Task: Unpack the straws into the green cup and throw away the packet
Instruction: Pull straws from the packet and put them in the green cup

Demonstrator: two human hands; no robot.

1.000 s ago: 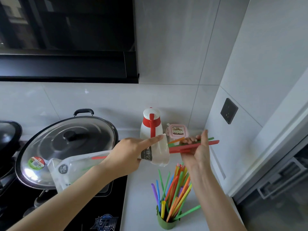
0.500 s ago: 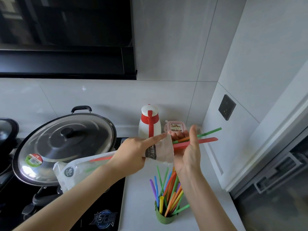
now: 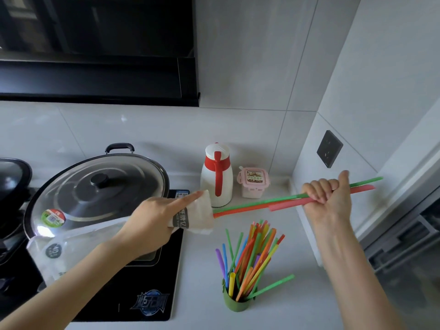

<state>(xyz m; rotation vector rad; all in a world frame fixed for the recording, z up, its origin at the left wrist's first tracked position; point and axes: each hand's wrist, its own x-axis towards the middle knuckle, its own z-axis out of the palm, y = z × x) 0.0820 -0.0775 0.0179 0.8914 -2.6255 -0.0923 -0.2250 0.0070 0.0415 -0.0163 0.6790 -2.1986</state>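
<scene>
My left hand (image 3: pixel 152 216) grips the clear straw packet (image 3: pixel 78 241) near its open end, held level over the stove edge. My right hand (image 3: pixel 329 198) is closed around a few straws (image 3: pixel 257 203), green, orange and pink, that are almost fully out of the packet's mouth, with their left tips still at the opening. The green cup (image 3: pixel 237 302) stands on the counter below, between my arms, filled with several coloured straws (image 3: pixel 250 253) fanning upward; one green straw leans out low to the right.
A lidded steel wok (image 3: pixel 95 194) sits on the black induction hob (image 3: pixel 142 282) at left. A white and red jug (image 3: pixel 216 177) and a small pink lidded box (image 3: pixel 253 183) stand by the back wall. A wall with a dark socket (image 3: pixel 329 148) rises at right.
My right hand has pulled the straws far to the right, out of the packet, and closed into a fist around them. The left hand and packet stayed roughly in place.
</scene>
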